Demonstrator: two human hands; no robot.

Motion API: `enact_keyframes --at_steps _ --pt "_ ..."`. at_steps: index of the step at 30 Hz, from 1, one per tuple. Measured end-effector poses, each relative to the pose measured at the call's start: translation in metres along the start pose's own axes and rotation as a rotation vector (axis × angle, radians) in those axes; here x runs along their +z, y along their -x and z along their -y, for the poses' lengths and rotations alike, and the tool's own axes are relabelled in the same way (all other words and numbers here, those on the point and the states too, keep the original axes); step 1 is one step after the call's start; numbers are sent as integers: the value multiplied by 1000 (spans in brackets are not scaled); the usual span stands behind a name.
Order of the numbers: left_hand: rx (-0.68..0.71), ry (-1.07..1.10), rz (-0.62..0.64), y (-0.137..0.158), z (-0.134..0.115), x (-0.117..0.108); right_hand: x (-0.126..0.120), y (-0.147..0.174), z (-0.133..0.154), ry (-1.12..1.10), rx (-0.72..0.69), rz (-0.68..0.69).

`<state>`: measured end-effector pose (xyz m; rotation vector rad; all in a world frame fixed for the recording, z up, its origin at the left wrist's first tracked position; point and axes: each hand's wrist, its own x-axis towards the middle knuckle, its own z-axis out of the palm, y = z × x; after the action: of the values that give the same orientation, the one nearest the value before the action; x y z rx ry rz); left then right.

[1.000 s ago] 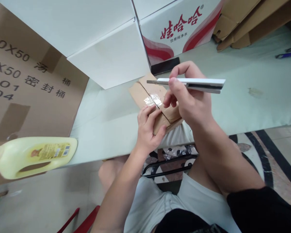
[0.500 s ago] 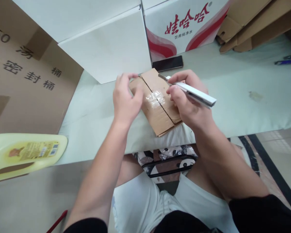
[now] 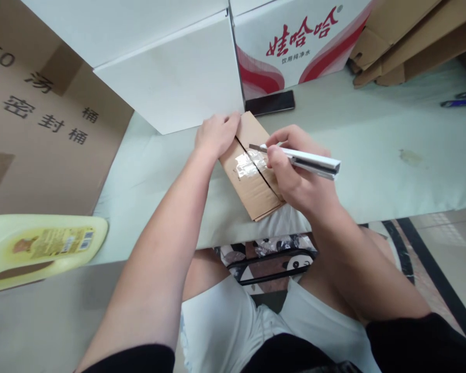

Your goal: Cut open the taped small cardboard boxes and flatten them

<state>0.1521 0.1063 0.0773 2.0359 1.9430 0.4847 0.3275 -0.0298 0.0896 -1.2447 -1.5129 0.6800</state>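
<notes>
A small flat cardboard box (image 3: 245, 192) lies slantwise on the cloth-covered table, a dark seam running along its top. Clear tape (image 3: 247, 163) crosses the seam near the middle. My left hand (image 3: 217, 133) grips the box's far left corner, its fingers curled over the edge and partly hidden. In my right hand (image 3: 301, 176) is a white utility knife (image 3: 314, 159) with its blade out. The blade tip is over the box beside the seam, just above the tape; whether it touches the cardboard I cannot tell.
A black phone (image 3: 270, 102) lies behind the box, before a white and red carton (image 3: 295, 49). A large brown carton (image 3: 50, 150) and a yellow bottle (image 3: 42, 243) are at left. Folded cardboard (image 3: 396, 39) and a blue-handled tool (image 3: 460, 101) are at right.
My left hand has moved away from me and to the right, onto the box's far corner. The knife blade has come nearer me and left, towards the tape.
</notes>
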Motion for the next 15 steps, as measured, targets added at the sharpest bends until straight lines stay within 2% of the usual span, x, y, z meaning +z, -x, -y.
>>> enact_keyframes --at_steps 7,15 --pt "36 82 -22 -13 12 12 1 0 1 118 -47 46" --pt "-2 1 21 -7 -1 5 7 -2 -4 219 -49 75"
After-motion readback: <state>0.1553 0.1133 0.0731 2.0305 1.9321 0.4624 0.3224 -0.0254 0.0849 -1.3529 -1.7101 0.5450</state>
